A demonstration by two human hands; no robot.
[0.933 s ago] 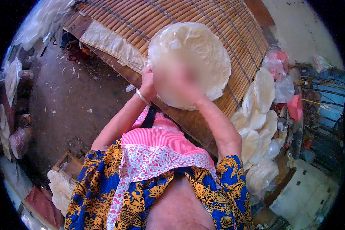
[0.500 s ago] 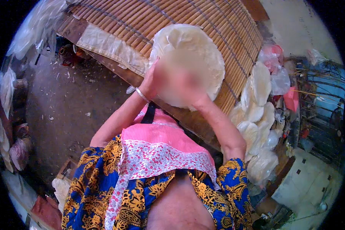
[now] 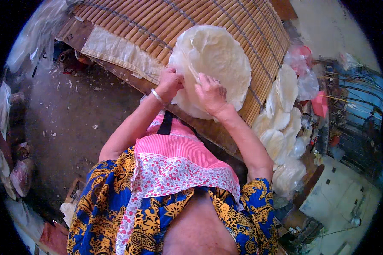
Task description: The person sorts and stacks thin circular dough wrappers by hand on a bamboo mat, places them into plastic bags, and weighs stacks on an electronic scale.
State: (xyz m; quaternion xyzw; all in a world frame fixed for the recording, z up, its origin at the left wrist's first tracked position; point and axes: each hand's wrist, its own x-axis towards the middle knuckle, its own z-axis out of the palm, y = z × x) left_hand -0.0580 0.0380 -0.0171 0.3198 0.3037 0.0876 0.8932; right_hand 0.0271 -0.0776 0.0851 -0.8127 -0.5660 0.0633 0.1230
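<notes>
Lying flat on the slatted mat point(image 3: 144, 17), close to the near edge of the table point(image 3: 74, 32), the disc point(image 3: 227, 63) is almost round; its slightly longer axis runs away from the person's body; a narrow raised fold on its left half points from the far rim toward the right hand point(image 3: 210, 92). That hand is curled, thumb and fingers closed on the fold's near end; the left hand point(image 3: 171, 83) is bent almost into a fist at the disc's left rim, and I cannot tell whether its fingers grip anything.

The disc is cream, thin and wrinkled, with an uneven rim; the mat is made of rounded brown slats crossed by dark cords; a pale strip of cloth point(image 3: 123, 53) lies along its edge. To the right, more flat, pale rounds point(image 3: 287, 91) overlap in a heap; beyond them sit a clear, crinkled bag point(image 3: 307, 85) and a pinkish bag point(image 3: 298, 58); what they hold is perhaps more plastic, too blurred to settle.
</notes>
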